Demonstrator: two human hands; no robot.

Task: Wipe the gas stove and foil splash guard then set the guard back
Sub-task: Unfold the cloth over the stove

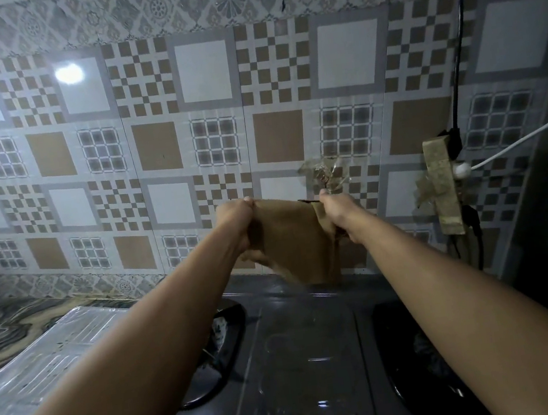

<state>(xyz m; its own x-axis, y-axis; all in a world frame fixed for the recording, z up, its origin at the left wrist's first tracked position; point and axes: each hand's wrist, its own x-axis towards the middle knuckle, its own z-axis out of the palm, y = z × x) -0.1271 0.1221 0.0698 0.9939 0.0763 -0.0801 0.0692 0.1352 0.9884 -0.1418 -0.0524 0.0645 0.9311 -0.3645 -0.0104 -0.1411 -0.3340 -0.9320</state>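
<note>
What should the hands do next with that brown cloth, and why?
Probably lower the cloth onto the stove and start wiping. The left hand and right hand both grip its top edge, holding it spread in the air above the stove's back, touching nothing. The foil guard lies flat to the left, off the stove, so the top is open to wipe.

A marbled grey-and-tan stone countertop (7, 326) runs along the foot of a patterned tile wall, showing bare at the left. On it sits a dark glass-topped gas stove (298, 359), its front edge lettered "Rinnai", with a black burner recess on either side. Just to the stove's left, a ribbed foil splash guard (40, 370) lies flat on the counter, speckled with dark spots, its near end reaching the frame's lower left edge.
</note>
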